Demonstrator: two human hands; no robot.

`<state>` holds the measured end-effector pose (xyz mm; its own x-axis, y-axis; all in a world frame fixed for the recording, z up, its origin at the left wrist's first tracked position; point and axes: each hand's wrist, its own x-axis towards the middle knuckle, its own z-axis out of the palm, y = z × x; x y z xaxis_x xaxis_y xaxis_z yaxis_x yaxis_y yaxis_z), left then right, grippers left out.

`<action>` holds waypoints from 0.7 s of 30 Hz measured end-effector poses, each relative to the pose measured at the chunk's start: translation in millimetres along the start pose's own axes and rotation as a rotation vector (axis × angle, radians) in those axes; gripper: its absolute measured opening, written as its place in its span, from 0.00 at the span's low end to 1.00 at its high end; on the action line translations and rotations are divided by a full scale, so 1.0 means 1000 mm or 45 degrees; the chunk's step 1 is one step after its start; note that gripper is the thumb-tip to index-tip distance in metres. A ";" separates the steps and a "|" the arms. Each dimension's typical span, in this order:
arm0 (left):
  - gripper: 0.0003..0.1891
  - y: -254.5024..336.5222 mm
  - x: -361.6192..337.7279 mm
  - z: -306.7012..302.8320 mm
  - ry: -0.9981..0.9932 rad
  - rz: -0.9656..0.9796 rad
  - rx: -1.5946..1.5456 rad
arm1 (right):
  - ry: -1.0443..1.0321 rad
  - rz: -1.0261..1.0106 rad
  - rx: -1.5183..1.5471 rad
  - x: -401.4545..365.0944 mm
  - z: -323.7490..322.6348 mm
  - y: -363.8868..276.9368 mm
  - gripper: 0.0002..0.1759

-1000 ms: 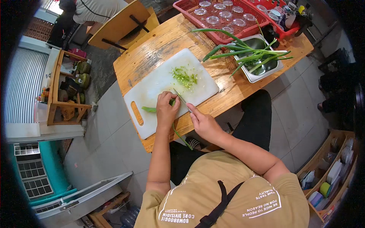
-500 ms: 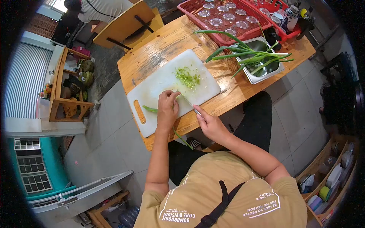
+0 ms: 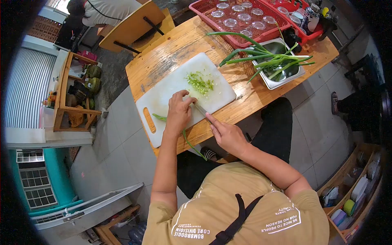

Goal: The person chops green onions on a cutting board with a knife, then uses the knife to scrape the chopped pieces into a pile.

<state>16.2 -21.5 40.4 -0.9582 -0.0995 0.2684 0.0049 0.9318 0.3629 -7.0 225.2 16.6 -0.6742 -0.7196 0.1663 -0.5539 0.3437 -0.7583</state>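
On the white cutting board (image 3: 163, 96) lies a small heap of chopped green onion (image 3: 199, 83). My left hand (image 3: 179, 111) has its fingers curled around green onion stalks (image 3: 191, 143) near the board's front edge; one long leaf hangs over the table edge and another piece pokes out at the left. My right hand (image 3: 229, 135) grips a knife (image 3: 201, 109), its blade touching the board beside my left fingertips. Whole green onions (image 3: 281, 61) lie across a metal container (image 3: 300, 73) at the right.
A red basket of upturned glasses (image 3: 204, 12) stands at the back of the wooden table (image 3: 151, 65), beside another red basket (image 3: 310, 36). A wooden chair (image 3: 126, 26) is behind the table, near a seated person (image 3: 110, 12). Another person's foot (image 3: 335, 102) shows at the right.
My left hand has shifted slightly up and left. The knife is tilted a little differently beside it. At the right, a person's foot and dark-clothed leg have come more into view.
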 end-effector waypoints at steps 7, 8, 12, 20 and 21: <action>0.14 0.000 0.001 0.004 0.116 -0.098 -0.110 | -0.080 0.047 0.131 -0.006 -0.027 -0.011 0.31; 0.13 0.000 -0.001 0.004 0.168 -0.164 -0.159 | -0.153 0.128 0.147 -0.007 -0.033 -0.014 0.30; 0.09 0.002 -0.009 0.005 0.329 -0.161 -0.094 | -0.181 0.230 0.224 -0.013 -0.037 -0.011 0.30; 0.09 0.012 -0.008 0.023 0.316 -0.207 0.001 | -0.096 0.298 0.271 -0.002 -0.026 -0.010 0.29; 0.09 0.012 -0.007 0.024 0.318 -0.205 0.001 | -0.094 0.297 0.269 0.000 -0.024 -0.009 0.29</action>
<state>15.8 -1.1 21.3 -0.8465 -0.3288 0.4187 -0.1416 0.8972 0.4182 -13.5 237.1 38.8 -0.7292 -0.6809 -0.0676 -0.2700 0.3771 -0.8859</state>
